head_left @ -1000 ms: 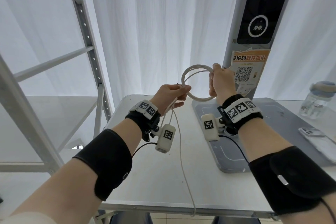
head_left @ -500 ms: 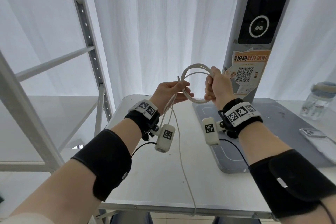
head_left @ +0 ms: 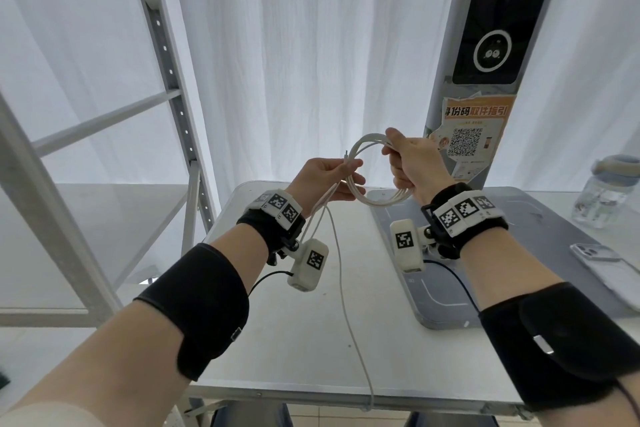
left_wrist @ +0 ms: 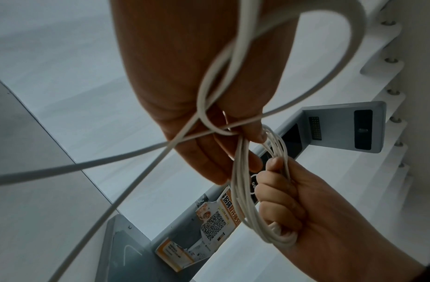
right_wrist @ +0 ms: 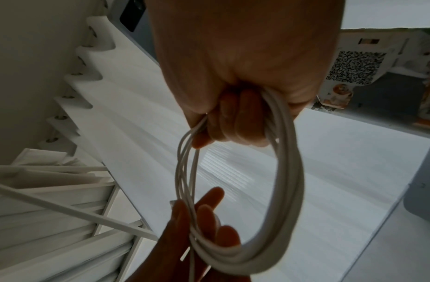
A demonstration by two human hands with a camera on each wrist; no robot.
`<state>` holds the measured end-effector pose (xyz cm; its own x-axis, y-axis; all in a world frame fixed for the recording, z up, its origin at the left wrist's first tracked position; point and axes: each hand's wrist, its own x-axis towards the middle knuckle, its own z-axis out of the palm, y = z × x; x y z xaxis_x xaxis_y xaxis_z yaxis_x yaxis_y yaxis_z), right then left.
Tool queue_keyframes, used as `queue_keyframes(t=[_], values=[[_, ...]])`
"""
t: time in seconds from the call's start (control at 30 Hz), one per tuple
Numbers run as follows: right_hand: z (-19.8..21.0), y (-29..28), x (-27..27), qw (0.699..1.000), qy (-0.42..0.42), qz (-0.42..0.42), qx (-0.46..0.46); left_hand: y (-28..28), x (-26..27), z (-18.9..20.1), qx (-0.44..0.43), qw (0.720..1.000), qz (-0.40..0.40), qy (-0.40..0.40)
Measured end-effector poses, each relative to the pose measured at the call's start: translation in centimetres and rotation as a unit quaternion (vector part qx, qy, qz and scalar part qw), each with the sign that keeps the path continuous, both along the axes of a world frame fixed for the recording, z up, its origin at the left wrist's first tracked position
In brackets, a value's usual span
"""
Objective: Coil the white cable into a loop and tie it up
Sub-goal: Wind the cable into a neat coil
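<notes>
Orange sticker (head_left: 476, 135) w/ QR code + Chinese text on grey post, white curtain behind, water bottle (head_left: 604, 194) & phone (head_left: 604, 262) on white bench (head_left: 294, 322); right hand (head_left: 414, 163) fist-grips white cable (head_left: 360, 152) coil above bench, left hand (head_left: 322, 177) pinches coil's other side, loose tail hanging over bench edge.

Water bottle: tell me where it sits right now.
In the head view the water bottle stands at the far right edge of the table, beyond the phone and right of the right hand.
</notes>
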<state>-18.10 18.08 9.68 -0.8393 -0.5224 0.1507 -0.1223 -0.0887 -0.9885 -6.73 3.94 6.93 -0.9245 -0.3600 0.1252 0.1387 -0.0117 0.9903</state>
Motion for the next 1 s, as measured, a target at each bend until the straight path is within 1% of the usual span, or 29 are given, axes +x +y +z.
queue_keyframes(t=[0.13,0.23,0.37,0.5,0.63,0.7,0.8,0.9,1.0], values=[[0.07,0.05,0.13,1.0,0.013,0.015,-0.006,-0.12,-0.08,-0.04,0.003,1.0,0.0,0.013],[0.09,0.03,0.22,1.0,0.014,-0.003,0.012,-0.14,-0.13,0.0,0.003,1.0,-0.002,0.015],[-0.07,0.04,0.2,0.999,-0.018,-0.025,0.027,0.05,-0.21,0.01,-0.002,1.0,-0.025,0.009],[-0.19,0.17,-0.14,0.998,-0.033,-0.013,0.052,-0.14,-0.39,-0.19,-0.046,0.999,-0.028,-0.002],[-0.07,0.19,-0.26,0.998,-0.026,0.004,0.061,-0.51,-0.52,-0.52,-0.115,0.993,0.0,-0.02],[0.01,0.08,-0.21,0.998,-0.029,0.014,0.06,-0.52,-0.52,-0.58,-0.126,0.992,0.008,-0.02],[0.12,-0.01,-0.05,0.998,-0.034,0.022,0.047,-0.21,-0.29,-0.41,-0.118,0.993,0.019,-0.013],[0.09,-0.12,0.17,0.999,-0.025,0.018,0.034,-0.17,-0.17,-0.28,-0.107,0.994,0.026,-0.008],[0.0,-0.16,0.22,1.0,-0.018,0.019,0.015,-0.3,-0.19,-0.24,-0.116,0.993,0.029,-0.017]])
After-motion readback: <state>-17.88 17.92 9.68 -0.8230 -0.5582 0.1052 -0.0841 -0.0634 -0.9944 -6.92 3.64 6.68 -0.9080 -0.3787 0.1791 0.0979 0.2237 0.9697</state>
